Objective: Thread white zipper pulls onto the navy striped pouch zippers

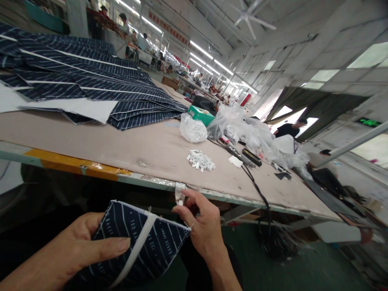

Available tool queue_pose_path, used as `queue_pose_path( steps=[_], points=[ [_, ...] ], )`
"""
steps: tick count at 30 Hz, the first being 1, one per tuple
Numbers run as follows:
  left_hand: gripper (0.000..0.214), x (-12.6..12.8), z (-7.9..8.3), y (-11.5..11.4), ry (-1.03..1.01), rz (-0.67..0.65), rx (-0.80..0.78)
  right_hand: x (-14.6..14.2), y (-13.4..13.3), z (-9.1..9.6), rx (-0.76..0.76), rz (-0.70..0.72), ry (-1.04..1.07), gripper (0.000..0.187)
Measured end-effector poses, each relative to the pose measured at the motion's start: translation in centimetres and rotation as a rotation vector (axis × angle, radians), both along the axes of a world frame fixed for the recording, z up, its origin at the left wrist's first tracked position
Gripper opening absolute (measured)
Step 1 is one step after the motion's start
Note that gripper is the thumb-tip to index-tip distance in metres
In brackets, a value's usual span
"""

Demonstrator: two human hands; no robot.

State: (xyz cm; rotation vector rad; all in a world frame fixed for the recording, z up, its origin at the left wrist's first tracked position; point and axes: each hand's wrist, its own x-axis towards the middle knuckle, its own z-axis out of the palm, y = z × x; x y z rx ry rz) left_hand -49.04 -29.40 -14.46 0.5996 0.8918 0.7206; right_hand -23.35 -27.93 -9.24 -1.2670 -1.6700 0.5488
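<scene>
My left hand (87, 242) grips a folded navy fabric piece (151, 238) printed with pale stripes and lettering, thumb on top. A white strip (135, 250) runs across this piece, with loose threads at its upper end. My right hand (201, 222) is at the table's front edge, thumb and index finger curled around a small white label (180, 202). A clear plastic bit (179, 189) hangs from the edge just there. On the tabletop beyond lies a loose heap of small white labels (200, 160).
Stacked navy striped fabric pieces (91, 76) cover the table's far left. Behind the heap are a plastic bag of white pieces (194, 128), a green box (201, 115) and crumpled clear bags (242, 131). A black cable (257, 188) drops over the table edge (145, 182). A person (287, 129) is at back right.
</scene>
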Motion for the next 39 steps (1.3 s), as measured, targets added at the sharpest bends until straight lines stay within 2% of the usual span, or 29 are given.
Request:
queue_pose_path(
  steps=[2, 5, 8, 10, 12, 15, 18, 21, 24, 27, 29, 31, 33, 36, 39],
  points=[
    [0.035, 0.9, 0.3, -0.2, -0.025, 0.000, 0.003, 0.6, -0.6, -0.8, -0.099, -0.012, 0.254, 0.023],
    [0.036, 2.4, 1.0, -0.5, -0.018, -0.007, 0.025, 1.1, -2.2, -1.7, -0.258, 0.081, 0.616, 0.034],
    [0.033, 3.9, 1.0, -0.8, 0.013, -0.053, 0.079, 0.4, -3.8, -2.0, -0.505, 0.113, 0.713, 0.050],
    [0.032, 4.7, 0.9, -0.8, 0.059, -0.060, 0.142, -0.3, -4.4, -1.9, -0.580, 0.043, 0.748, 0.044],
    [0.034, 5.3, 1.1, -0.8, 0.130, -0.024, 0.225, -0.8, -4.5, -1.9, -0.553, -0.012, 0.752, 0.033],
    [0.037, 6.1, 2.1, -0.5, 0.234, 0.052, 0.303, -0.9, -4.5, -2.1, -0.477, -0.019, 0.649, 0.023],
    [0.034, 6.6, 3.3, -0.3, 0.320, 0.026, 0.324, -0.7, -4.7, -2.3, -0.388, 0.009, 0.568, 0.014],
    [0.042, 7.0, 3.7, -0.1, 0.294, 0.008, 0.271, -0.4, -5.1, -2.1, -0.179, 0.091, 0.439, 0.008],
    [0.045, 7.5, 3.6, 0.0, 0.203, 0.080, 0.139, -0.3, -5.4, -2.0, 0.120, 0.185, 0.244, 0.016],
    [0.047, 7.8, 3.3, -0.1, 0.180, 0.134, 0.087, -0.5, -5.5, -2.0, 0.268, 0.132, 0.162, 0.021],
    [0.042, 7.8, 3.0, -0.2, 0.174, 0.119, 0.137, -0.6, -5.4, -2.1, 0.228, 0.035, 0.222, 0.021],
    [0.038, 7.7, 2.7, -0.5, 0.149, 0.083, 0.151, -0.4, -5.0, -2.2, 0.090, -0.014, 0.316, 0.018],
    [0.036, 7.5, 2.5, -0.8, 0.110, 0.076, 0.084, -0.2, -4.7, -2.2, -0.050, 0.028, 0.379, 0.011],
    [0.039, 7.3, 2.7, -1.1, 0.042, 0.132, 0.006, -0.1, -4.4, -2.4, -0.111, 0.147, 0.451, 0.010],
    [0.040, 7.4, 3.2, -1.0, -0.015, 0.159, -0.029, -0.5, -4.5, -2.9, -0.204, 0.197, 0.693, 0.012]
  ],
)
